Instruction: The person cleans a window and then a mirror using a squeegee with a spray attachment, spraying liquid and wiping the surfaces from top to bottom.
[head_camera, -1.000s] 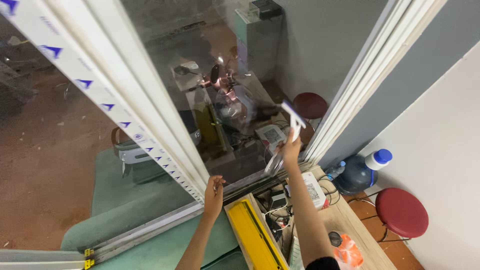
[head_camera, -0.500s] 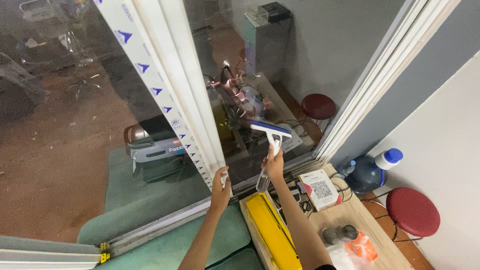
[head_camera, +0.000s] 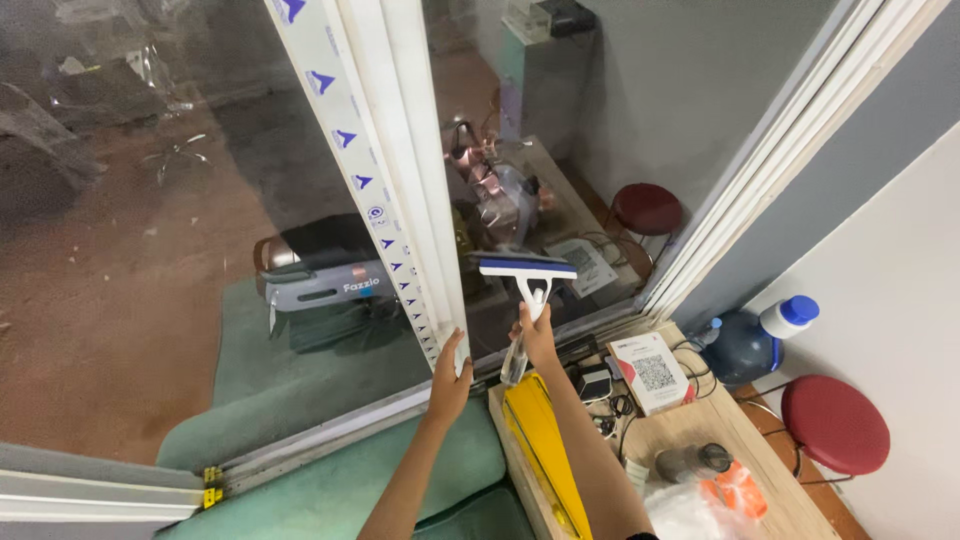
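Note:
My right hand (head_camera: 537, 335) grips the handle of a white window squeegee (head_camera: 527, 272) with a blue blade, pressed against the right glass pane (head_camera: 590, 130). The blade lies level, low on the pane near the bottom rail. My left hand (head_camera: 449, 375) rests flat on the foot of the white window frame post (head_camera: 385, 170), which carries a strip of blue triangle marks. Both arms reach up from the bottom of the view.
A wooden table (head_camera: 700, 440) below the window holds a yellow bag (head_camera: 545, 440), cables, a small white stand card (head_camera: 650, 372), a dark cup and plastic wrap. A blue water jug (head_camera: 750, 340) and a red stool (head_camera: 835, 425) stand at right. A green couch (head_camera: 380, 485) is below.
The squeegee has come down the pane from upper right toward the bottom rail and turned level. My left hand shifted slightly on the frame post. The view moved closer.

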